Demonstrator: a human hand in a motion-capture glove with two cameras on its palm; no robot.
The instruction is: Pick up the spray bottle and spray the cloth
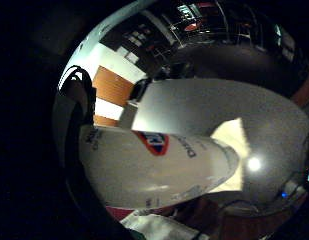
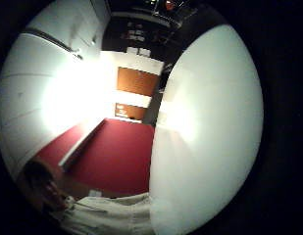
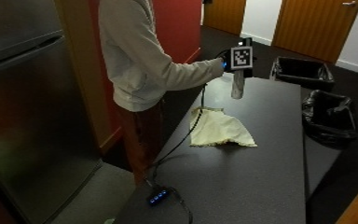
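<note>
At the nine o'clock side of the outside view stands a tall steel refrigerator [image 3: 24, 93], and just past it a person in a pale hooded top [image 3: 139, 56] stands at the long edge of a dark worktop [image 3: 253, 172], the sleeve reaching out toward three o'clock. Low on the worktop, near six o'clock, a small hub with blue lights [image 3: 156, 196] lies on the surface. Near the middle, a pale yellow cloth [image 3: 219, 129] lies rumpled and flat on the worktop, one corner pointing toward the person. Above and beyond the cloth, at about one o'clock from it, the gloved right hand [image 3: 227, 60] holds the spray bottle [image 3: 238, 84] in the air; the bottle hangs upright below the hand, its base clear of the worktop and well apart from the cloth. The grip is clamped round the upper part of the bottle, though the single fingers cannot be made out. In the little finger side palm view the bottle's white body [image 1: 154, 165] with a red and blue label lies close across the palm, and the cloth [image 1: 234, 137] shows beyond it on the grey worktop [image 1: 204, 105]. In the thumb side palm view the white bottle [image 2: 210, 132] fills much of the picture. Beyond the worktop's far edge, toward two and three o'clock, two black lined bins [image 3: 328, 116] sit on the floor before wooden doors [image 3: 315, 25].
</note>
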